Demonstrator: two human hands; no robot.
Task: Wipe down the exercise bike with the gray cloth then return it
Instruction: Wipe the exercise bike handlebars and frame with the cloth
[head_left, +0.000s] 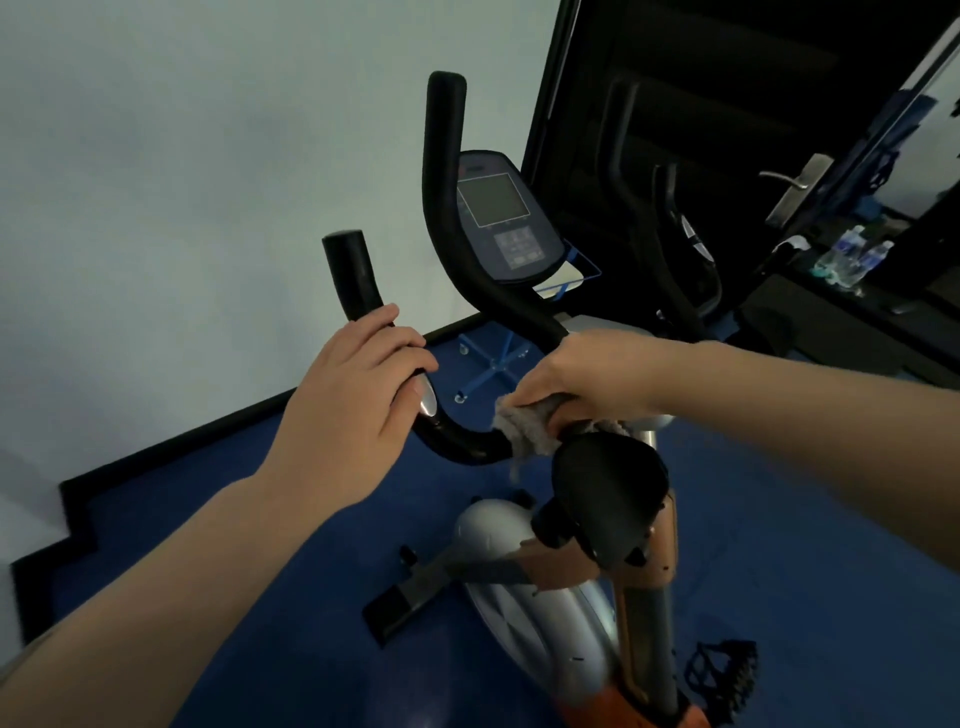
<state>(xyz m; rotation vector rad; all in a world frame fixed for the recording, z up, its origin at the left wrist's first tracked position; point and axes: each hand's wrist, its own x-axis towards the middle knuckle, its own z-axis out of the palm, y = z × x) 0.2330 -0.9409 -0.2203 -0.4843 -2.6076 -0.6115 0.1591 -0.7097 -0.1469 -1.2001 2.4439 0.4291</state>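
The exercise bike (524, 582) stands on a blue floor below me, with black handlebars, a console (501, 215) and a silver and orange body. My left hand (353, 384) grips the near left handlebar (349, 275) just above its silver sensor. My right hand (582, 379) holds the gray cloth (522, 428) wrapped around the handlebar's centre bend, above a black padded part (610, 493). Part of the cloth hangs down below the bar.
A pale wall rises on the left with a black skirting at the floor. A dark door with a metal handle (792, 184) stands behind the bike. Water bottles (852, 254) sit on a dark surface at right. A blue wheeled stand (493, 358) lies behind the handlebars.
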